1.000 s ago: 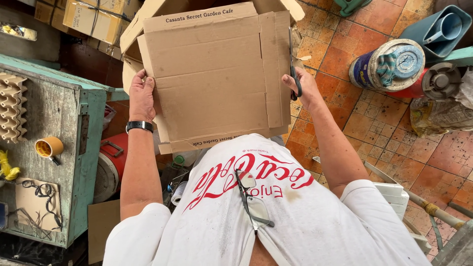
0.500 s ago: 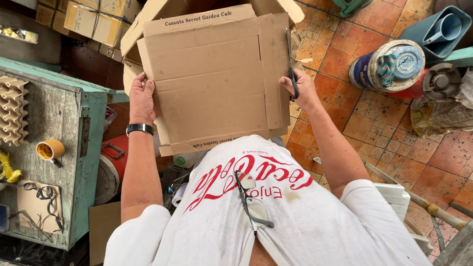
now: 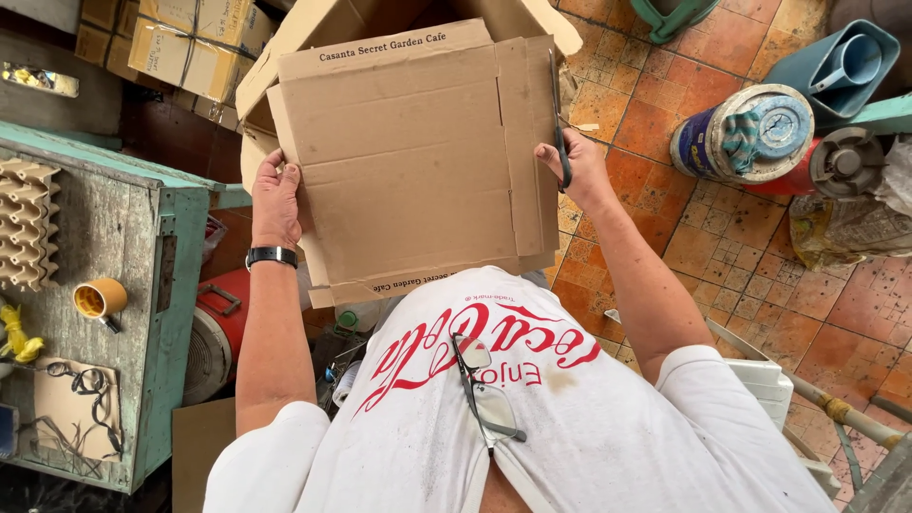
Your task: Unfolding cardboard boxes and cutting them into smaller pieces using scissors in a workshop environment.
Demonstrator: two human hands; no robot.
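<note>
A flat brown cardboard sheet [image 3: 418, 161] rests in front of my chest, over an open cardboard box [image 3: 285, 57]. My left hand [image 3: 275, 199] grips the sheet's left edge; a black watch sits on that wrist. My right hand [image 3: 581, 169] is at the sheet's right edge, closed on a pair of dark scissors [image 3: 560, 123] whose blades run up along that edge. Glasses [image 3: 484, 389] hang from the collar of my white shirt.
A worn teal table [image 3: 142, 313] stands at the left with an egg tray [image 3: 28, 228], an orange cup [image 3: 100, 299] and black cords. Tied cardboard packs [image 3: 190, 38] lie at top left. Paint cans [image 3: 741, 133], a blue jug [image 3: 836, 62] and a red canister [image 3: 214, 332] sit on the tiled floor.
The scissors have shifted slightly up along the sheet's right edge with my right hand. My left hand keeps its grip on the left edge.
</note>
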